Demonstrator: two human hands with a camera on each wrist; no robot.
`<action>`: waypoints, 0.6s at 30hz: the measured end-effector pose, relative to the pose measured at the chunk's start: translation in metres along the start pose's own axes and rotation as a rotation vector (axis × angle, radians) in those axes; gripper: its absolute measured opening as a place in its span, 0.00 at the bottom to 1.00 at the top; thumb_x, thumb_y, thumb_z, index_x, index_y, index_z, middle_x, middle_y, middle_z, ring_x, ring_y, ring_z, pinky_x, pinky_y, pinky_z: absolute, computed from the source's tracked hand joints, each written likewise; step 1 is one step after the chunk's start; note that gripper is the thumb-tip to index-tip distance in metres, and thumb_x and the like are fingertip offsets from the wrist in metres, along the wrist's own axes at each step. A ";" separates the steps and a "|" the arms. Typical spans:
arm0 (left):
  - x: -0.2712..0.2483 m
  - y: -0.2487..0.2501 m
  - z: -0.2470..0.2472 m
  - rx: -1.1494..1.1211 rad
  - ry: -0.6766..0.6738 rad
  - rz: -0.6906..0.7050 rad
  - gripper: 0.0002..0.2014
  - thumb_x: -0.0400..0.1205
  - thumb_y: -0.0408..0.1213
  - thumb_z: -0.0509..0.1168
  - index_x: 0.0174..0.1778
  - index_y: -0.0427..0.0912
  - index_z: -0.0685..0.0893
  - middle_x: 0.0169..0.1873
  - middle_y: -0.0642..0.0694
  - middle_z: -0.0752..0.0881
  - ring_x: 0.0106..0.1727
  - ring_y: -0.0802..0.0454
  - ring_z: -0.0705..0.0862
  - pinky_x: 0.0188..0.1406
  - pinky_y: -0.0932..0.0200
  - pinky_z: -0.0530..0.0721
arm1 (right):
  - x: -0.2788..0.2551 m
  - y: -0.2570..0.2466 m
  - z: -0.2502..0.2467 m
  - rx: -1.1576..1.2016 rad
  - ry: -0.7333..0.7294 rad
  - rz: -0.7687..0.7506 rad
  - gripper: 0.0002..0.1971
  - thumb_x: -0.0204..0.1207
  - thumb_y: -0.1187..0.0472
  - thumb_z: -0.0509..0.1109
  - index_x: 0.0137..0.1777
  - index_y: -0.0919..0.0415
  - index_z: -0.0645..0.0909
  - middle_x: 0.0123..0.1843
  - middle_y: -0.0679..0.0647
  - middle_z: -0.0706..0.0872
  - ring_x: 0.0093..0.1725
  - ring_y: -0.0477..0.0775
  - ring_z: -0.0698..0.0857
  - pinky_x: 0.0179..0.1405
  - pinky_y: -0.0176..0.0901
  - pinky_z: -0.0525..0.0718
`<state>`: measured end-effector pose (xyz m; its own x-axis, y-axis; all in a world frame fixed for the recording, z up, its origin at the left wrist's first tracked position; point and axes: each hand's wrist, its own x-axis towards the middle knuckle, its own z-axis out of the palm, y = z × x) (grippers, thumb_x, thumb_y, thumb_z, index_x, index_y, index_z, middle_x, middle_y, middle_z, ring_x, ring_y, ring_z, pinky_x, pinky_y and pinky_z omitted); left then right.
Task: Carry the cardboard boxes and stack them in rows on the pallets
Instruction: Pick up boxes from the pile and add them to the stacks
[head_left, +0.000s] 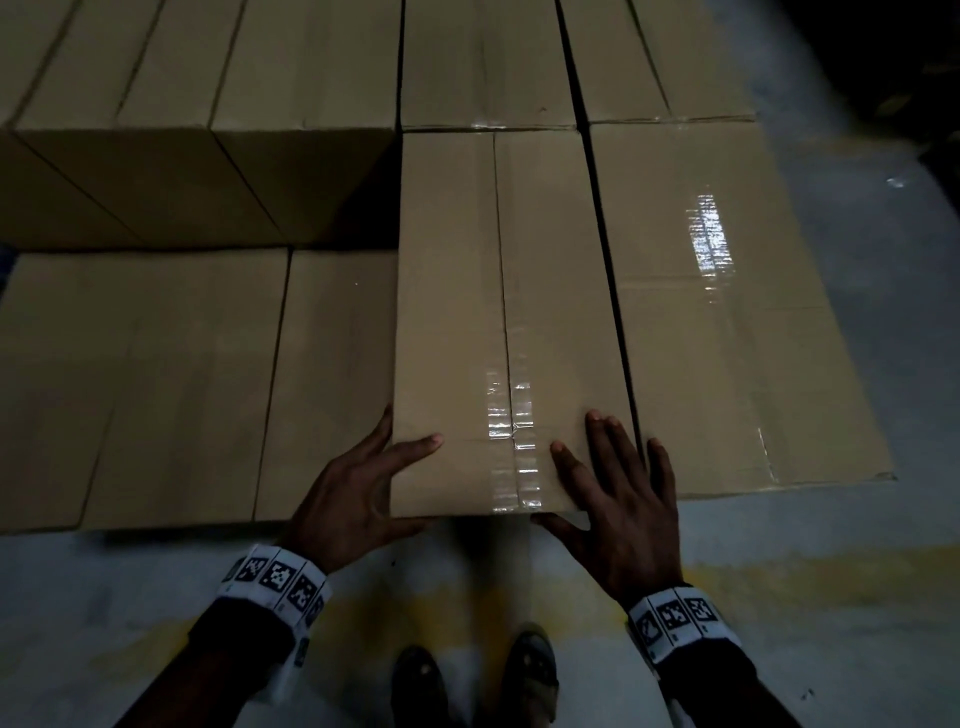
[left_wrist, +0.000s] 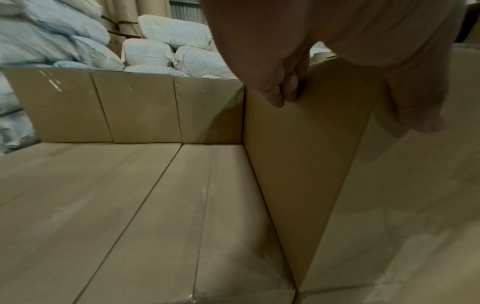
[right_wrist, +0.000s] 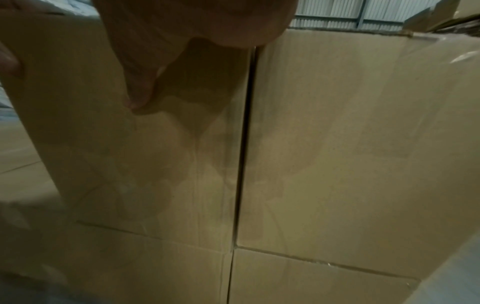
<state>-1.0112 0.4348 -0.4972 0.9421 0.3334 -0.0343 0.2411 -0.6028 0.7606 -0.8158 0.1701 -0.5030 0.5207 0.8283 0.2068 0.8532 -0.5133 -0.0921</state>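
Both hands are laid on the near end of one cardboard box (head_left: 506, 322), with fingers straight rather than curled. On the left hand (head_left: 358, 491), the thumb is stretched flat across the box's top face, while the fingers are run along its left side wall; in the left wrist view those fingers (left_wrist: 279, 90) are seen pressed against the upper part of that wall. The right hand (head_left: 618, 499) is spread palm-down over the near right corner of the top, its fingers pointing away from the body and its thumb tucked under the near edge, against the front face. In the right wrist view the thumb (right_wrist: 139, 88) is seen lying flat on that front face. Both wrists are circled by white bands printed with black square markers, and the forearms are angled inward towards the box.

The held box is set lengthwise, its taped seam (head_left: 511, 447) running away from the person. It is placed in the upper layer, close against a neighbouring box (head_left: 727, 312) on its right, with only a dark slit between them. To its left, lower boxes (head_left: 156, 384) are seen lying flat, and behind those a taller row (head_left: 208, 182) is stacked. White sacks (left_wrist: 161, 49) are piled beyond the boxes. The person's shoes (head_left: 478, 680) are planted on a pale floor (head_left: 831, 597).
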 end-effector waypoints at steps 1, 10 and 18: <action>0.001 0.000 0.000 -0.004 -0.002 0.004 0.49 0.63 0.47 0.89 0.81 0.66 0.75 0.89 0.50 0.61 0.85 0.62 0.66 0.84 0.60 0.68 | 0.001 0.000 0.000 -0.001 -0.002 -0.002 0.38 0.75 0.32 0.75 0.81 0.52 0.78 0.88 0.64 0.66 0.87 0.65 0.66 0.87 0.68 0.52; -0.002 0.003 0.006 -0.017 0.053 -0.015 0.50 0.62 0.43 0.90 0.81 0.63 0.77 0.89 0.53 0.60 0.84 0.59 0.69 0.83 0.55 0.71 | 0.000 0.004 0.001 0.013 -0.018 -0.015 0.41 0.76 0.31 0.70 0.86 0.49 0.71 0.90 0.61 0.63 0.88 0.63 0.63 0.87 0.66 0.53; -0.010 0.014 0.025 -0.020 0.098 -0.096 0.48 0.66 0.50 0.85 0.83 0.55 0.74 0.85 0.46 0.69 0.84 0.52 0.70 0.82 0.50 0.73 | 0.000 0.004 -0.009 -0.009 -0.098 -0.014 0.46 0.75 0.35 0.76 0.90 0.43 0.61 0.92 0.57 0.57 0.90 0.61 0.58 0.86 0.69 0.56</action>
<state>-1.0110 0.4047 -0.5022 0.8877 0.4583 -0.0447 0.3231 -0.5508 0.7696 -0.8126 0.1664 -0.4942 0.5092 0.8534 0.1114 0.8606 -0.5029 -0.0807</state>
